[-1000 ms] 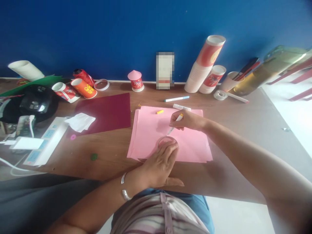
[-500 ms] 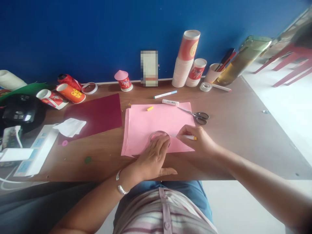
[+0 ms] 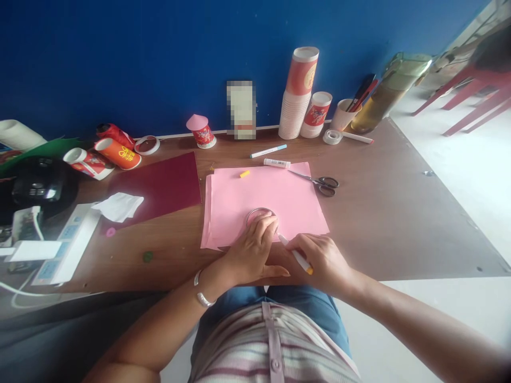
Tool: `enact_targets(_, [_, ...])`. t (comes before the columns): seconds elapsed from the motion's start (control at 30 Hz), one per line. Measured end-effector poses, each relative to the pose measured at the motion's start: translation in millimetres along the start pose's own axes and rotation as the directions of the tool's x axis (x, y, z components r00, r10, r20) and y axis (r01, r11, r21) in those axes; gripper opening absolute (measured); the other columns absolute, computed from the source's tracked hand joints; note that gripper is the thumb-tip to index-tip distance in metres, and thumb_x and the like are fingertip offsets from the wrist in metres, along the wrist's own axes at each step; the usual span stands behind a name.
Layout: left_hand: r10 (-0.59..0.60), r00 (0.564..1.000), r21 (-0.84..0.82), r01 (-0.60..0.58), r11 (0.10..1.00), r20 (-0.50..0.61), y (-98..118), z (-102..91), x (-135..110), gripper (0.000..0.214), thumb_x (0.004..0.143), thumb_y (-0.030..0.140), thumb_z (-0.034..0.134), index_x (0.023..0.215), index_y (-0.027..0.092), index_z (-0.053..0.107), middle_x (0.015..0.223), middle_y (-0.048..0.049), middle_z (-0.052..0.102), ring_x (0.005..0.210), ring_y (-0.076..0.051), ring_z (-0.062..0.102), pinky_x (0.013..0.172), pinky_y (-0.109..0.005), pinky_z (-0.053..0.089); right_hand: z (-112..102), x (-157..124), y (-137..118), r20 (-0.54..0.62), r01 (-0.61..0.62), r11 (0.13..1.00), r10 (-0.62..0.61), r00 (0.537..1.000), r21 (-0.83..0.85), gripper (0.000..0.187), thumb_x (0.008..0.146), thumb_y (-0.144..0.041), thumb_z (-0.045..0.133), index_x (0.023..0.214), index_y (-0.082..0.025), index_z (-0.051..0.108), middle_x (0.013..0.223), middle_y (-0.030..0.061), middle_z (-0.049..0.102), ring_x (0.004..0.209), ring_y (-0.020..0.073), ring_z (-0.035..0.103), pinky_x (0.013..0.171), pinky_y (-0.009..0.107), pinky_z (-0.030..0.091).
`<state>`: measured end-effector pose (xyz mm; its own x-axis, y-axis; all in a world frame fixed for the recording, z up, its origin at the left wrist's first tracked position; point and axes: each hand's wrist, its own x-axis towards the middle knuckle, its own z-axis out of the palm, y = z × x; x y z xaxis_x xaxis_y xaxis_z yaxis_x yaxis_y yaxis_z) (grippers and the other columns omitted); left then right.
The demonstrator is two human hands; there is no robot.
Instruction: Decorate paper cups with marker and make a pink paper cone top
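A round clear disc or ring with a dark rim (image 3: 252, 213) lies on the pink paper (image 3: 227, 194). My left hand (image 3: 255, 250) presses it down; the fingers rest over its right part and hide it, while the thumb sticks out to the side. Closed round a white marker with a yellow end (image 3: 299, 258) is my right hand (image 3: 319, 260). The marker's tip points at the ring's lower right edge, on or just above the paper; I cannot tell which. A yellow cap (image 3: 245, 174) lies near the sheet's far edge.
Scissors (image 3: 325, 184) and a glue stick (image 3: 277, 163) lie at the sheet's far right. Behind stand stacked paper cups (image 3: 295, 114), a pen cup (image 3: 343, 117) and a bottle (image 3: 383, 101). Dark red paper (image 3: 167, 186) and a power strip (image 3: 72, 250) are at left.
My right hand has come nearer and lower, swinging the marker from the ring's right side to its lower right. My left hand stays on the ring. The view has shifted slightly.
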<state>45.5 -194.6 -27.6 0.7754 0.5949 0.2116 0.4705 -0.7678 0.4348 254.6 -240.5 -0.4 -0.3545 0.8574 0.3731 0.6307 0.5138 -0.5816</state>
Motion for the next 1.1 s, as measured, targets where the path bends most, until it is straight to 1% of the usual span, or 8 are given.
enact_targets(0.27, [-0.011, 0.999, -0.061, 0.009, 0.998, -0.035, 0.0, 0.8, -1.3, 0.101, 0.080, 0.068, 0.068, 0.151, 0.011, 0.025, 0.143, -0.0280, 0.045, 0.143, -0.044, 0.040, 0.115, -0.067, 0.039, 9.5, 0.3, -9.6, 0.001, 0.036, 0.999, -0.036, 0.999, 0.013, 0.014, 0.092, -0.016, 0.056, 0.078, -0.020, 0.057, 0.060, -0.0006, 0.063, 0.049, 0.0117, 0.057, 0.050, 0.024, 0.040])
enact_targets(0.43, [-0.005, 0.999, -0.066, 0.003, 0.998, -0.034, -0.9, -0.6, -1.2, 0.103, 0.079, 0.072, 0.066, 0.151, 0.012, 0.025, 0.143, -0.0277, 0.045, 0.143, -0.045, 0.041, 0.114, -0.068, 0.039, -5.9, -4.8, -18.5, -0.031, 0.062, 0.996, -0.061, 0.998, 0.059, 0.010, 0.095, -0.013, 0.054, 0.089, -0.021, 0.057, 0.064, -0.0014, 0.064, 0.050, 0.0111, 0.056, 0.049, 0.024, 0.041])
enact_targets(0.5, [0.006, 0.999, -0.079, -0.009, 0.997, -0.038, -2.0, -0.2, -1.6, 0.109, 0.076, 0.077, 0.065, 0.153, 0.013, 0.023, 0.143, -0.0276, 0.045, 0.142, -0.046, 0.041, 0.113, -0.069, 0.039, -15.0, -13.4, -19.3, -0.048, 0.121, 0.993, -0.121, 0.991, -0.009, 0.014, 0.094, -0.009, 0.053, 0.096, -0.022, 0.058, 0.063, -0.0022, 0.062, 0.049, 0.0116, 0.055, 0.047, 0.026, 0.039])
enact_targets(0.63, [0.007, 0.999, -0.067, -0.009, 0.998, -0.036, -3.6, 1.5, -2.6, 0.115, 0.072, 0.081, 0.064, 0.153, 0.011, 0.020, 0.143, -0.0282, 0.043, 0.143, -0.046, 0.040, 0.113, -0.069, 0.040, -19.8, -25.4, -9.5, -0.095, 0.232, 0.927, -0.270, 0.958, -0.293, 0.032, 0.091, -0.005, 0.052, 0.118, -0.020, 0.058, 0.062, 0.0001, 0.064, 0.050, 0.0167, 0.056, 0.047, 0.031, 0.041])
enact_targets(0.73, [0.013, 1.000, -0.048, -0.014, 0.999, -0.027, -2.7, 0.9, -2.0, 0.110, 0.075, 0.078, 0.064, 0.152, 0.011, 0.021, 0.144, -0.0293, 0.042, 0.144, -0.046, 0.038, 0.113, -0.070, 0.040, -9.2, -18.0, 2.0, -0.045, 0.231, 0.894, -0.268, 0.962, -0.383, 0.041, 0.092, -0.004, 0.047, 0.130, -0.018, 0.055, 0.087, 0.0099, 0.076, 0.080, 0.0244, 0.073, 0.064, 0.035, 0.056])
enact_targets(0.8, [0.002, 1.000, -0.049, -0.002, 0.999, -0.004, -1.0, -1.0, -0.8, 0.106, 0.077, 0.076, 0.065, 0.150, 0.013, 0.022, 0.144, -0.0284, 0.042, 0.144, -0.046, 0.038, 0.112, -0.071, 0.040, 0.0, -8.6, 8.0, -0.017, 0.272, 0.885, -0.300, 0.954, -0.377, 0.039, 0.095, -0.004, 0.045, 0.130, -0.016, 0.055, 0.098, 0.0137, 0.078, 0.098, 0.0270, 0.074, 0.077, 0.039, 0.060])
enact_targets(0.97, [-0.041, 0.999, -0.078, 0.043, 0.996, 0.025, 4.1, -6.8, 1.7, 0.099, 0.078, 0.069, 0.071, 0.147, 0.014, 0.026, 0.145, -0.0259, 0.042, 0.144, -0.043, 0.038, 0.114, -0.068, 0.040, 13.3, 3.5, 15.4, 0.009, 0.393, 0.860, -0.413, 0.911, -0.325, 0.031, 0.096, -0.007, 0.049, 0.125, -0.014, 0.056, 0.103, 0.0176, 0.077, 0.104, 0.0300, 0.074, 0.086, 0.046, 0.063])
enact_targets(1.1, [-0.062, 0.997, -0.113, 0.067, 0.991, 0.043, 4.9, -11.8, 1.7, 0.080, 0.087, 0.049, 0.070, 0.146, 0.014, 0.029, 0.147, -0.0246, 0.042, 0.145, -0.040, 0.037, 0.116, -0.065, 0.040, 12.6, 5.4, 16.6, 0.004, 0.431, 0.848, -0.452, 0.892, -0.308, 0.026, 0.096, -0.008, 0.052, 0.122, -0.015, 0.055, 0.101, 0.0163, 0.077, 0.104, 0.0290, 0.074, 0.092, 0.049, 0.062])
